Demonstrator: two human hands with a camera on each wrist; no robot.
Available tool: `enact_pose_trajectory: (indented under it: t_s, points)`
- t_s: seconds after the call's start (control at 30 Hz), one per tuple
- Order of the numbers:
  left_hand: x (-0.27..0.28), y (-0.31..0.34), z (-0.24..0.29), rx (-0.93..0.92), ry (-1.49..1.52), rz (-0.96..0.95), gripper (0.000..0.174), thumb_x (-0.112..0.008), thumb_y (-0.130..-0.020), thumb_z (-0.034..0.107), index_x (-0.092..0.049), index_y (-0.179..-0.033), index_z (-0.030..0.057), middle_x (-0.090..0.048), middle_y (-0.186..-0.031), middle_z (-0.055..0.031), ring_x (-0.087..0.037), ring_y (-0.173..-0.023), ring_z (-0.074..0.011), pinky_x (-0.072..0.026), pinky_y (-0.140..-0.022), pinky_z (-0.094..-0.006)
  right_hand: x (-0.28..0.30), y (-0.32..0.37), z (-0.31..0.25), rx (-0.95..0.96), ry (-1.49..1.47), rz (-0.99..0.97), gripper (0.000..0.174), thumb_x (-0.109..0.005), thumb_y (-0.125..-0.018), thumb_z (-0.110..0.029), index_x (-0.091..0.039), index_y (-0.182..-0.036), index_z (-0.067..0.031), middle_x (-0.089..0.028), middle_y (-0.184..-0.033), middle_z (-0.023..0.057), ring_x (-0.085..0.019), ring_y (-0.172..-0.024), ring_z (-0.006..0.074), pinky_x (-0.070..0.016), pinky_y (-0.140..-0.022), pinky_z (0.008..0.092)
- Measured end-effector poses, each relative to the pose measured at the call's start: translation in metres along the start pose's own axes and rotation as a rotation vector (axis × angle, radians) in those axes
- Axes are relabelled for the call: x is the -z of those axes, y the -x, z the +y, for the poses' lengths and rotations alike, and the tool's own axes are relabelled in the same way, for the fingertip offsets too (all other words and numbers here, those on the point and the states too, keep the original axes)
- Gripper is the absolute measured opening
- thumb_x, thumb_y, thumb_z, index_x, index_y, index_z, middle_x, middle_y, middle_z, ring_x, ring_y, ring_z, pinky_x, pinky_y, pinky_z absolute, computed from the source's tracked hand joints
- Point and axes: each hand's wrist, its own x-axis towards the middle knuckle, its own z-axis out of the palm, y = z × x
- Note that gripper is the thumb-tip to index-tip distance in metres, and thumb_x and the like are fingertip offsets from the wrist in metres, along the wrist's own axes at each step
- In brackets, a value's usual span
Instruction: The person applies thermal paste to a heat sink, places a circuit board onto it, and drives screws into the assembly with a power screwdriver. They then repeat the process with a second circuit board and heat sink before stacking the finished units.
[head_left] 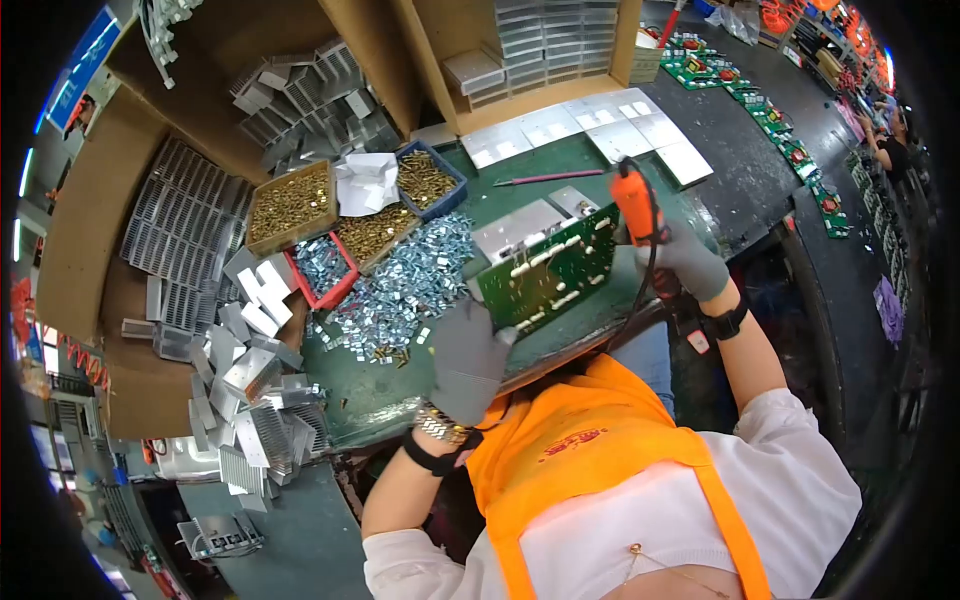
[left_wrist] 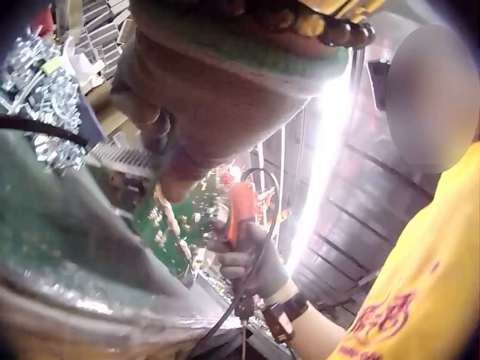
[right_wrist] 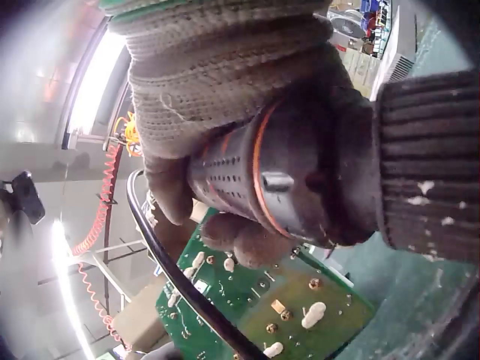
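A green circuit board [head_left: 550, 270] stands tilted up on the bench, its underside with white blobs facing the person, silvery heat sinks [head_left: 520, 228] behind it. The gloved left hand [head_left: 468, 362] grips the board's lower left corner. In the gloved right hand [head_left: 685, 262] is an orange and black power screwdriver [head_left: 636, 205], held at the board's right end, its black cable hanging down. The right wrist view shows fingers [right_wrist: 255, 241] curled round the tool's dark body [right_wrist: 300, 172], with the board [right_wrist: 262, 300] beyond. In the left wrist view the tool's bit [left_wrist: 244, 337] points downward.
Loose metal clips [head_left: 400, 290] lie heaped left of the board, beside a red bin [head_left: 345, 290] and trays of brass screws [head_left: 290, 210]. Silver plates [head_left: 600, 125] and a pink pen [head_left: 548, 179] lie behind. Heat sinks [head_left: 265, 385] are piled at left; more boards [head_left: 770, 125] line the right.
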Motion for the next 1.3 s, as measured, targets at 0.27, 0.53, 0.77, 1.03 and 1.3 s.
enact_pose_trajectory:
  t_s: [0.27, 0.53, 0.77, 1.03, 1.3]
  points:
    - [0.089, -0.060, -0.124, 0.008, -0.065, 0.200, 0.018, -0.061, -0.087, 0.007, -0.065, -0.104, 0.0047, -0.067, -0.096, -0.0158, -0.064, -0.091, -0.0332, -0.0505, -0.079, -0.0396, -0.006, 0.030, -0.046, 0.245, -0.063, 0.265, 0.054, -0.063, -0.074, -0.012, -0.050, -0.126, -0.0014, -0.066, -0.115, 0.0166, -0.060, -0.066, 0.0088, -0.0468, -0.059, 0.0216]
    - [0.116, -0.168, -0.251, 0.300, -0.412, -0.022, 0.018, -0.069, -0.080, 0.017, -0.072, -0.095, 0.0074, -0.069, -0.097, -0.0167, -0.065, -0.093, -0.0324, -0.0514, -0.084, -0.0414, -0.020, 0.043, -0.078, 0.762, -0.260, 0.217, 0.070, -0.074, -0.080, -0.031, -0.040, -0.131, 0.0022, -0.066, -0.105, 0.0193, -0.057, -0.057, 0.0078, -0.0445, -0.051, 0.0195]
    - [0.113, -0.190, -0.241, 0.310, -0.570, -0.207, 0.022, -0.066, -0.082, 0.024, -0.072, -0.097, 0.0089, -0.070, -0.096, -0.0160, -0.067, -0.092, -0.0321, -0.0532, -0.082, -0.0420, -0.034, 0.044, -0.084, 0.879, -0.309, 0.029, 0.073, -0.078, -0.082, -0.030, -0.036, -0.133, 0.0005, -0.065, -0.100, 0.0190, -0.067, -0.070, 0.0137, -0.0549, -0.064, 0.0249]
    - [0.137, -0.164, -0.195, 0.396, 0.024, 0.199, 0.017, -0.074, -0.080, 0.018, -0.070, -0.091, 0.0050, -0.069, -0.083, -0.0090, -0.065, -0.077, -0.0216, -0.0498, -0.071, -0.0337, -0.037, 0.026, -0.104, 1.081, -0.359, 0.023, 0.075, -0.075, -0.082, -0.032, -0.034, -0.137, 0.0001, -0.058, -0.088, 0.0062, -0.057, -0.058, 0.0077, -0.0476, -0.051, 0.0220]
    - [0.107, -0.046, 0.008, 0.588, 1.158, -0.075, 0.018, -0.064, -0.087, 0.006, -0.063, -0.104, 0.0012, -0.068, -0.085, -0.0064, -0.062, -0.069, -0.0103, -0.0481, -0.059, -0.0215, -0.067, 0.011, -0.135, 1.277, -0.791, -0.198, 0.059, -0.071, -0.083, -0.013, -0.040, -0.130, 0.0044, -0.054, -0.073, -0.0009, -0.052, -0.052, 0.0036, -0.0467, -0.048, 0.0199]
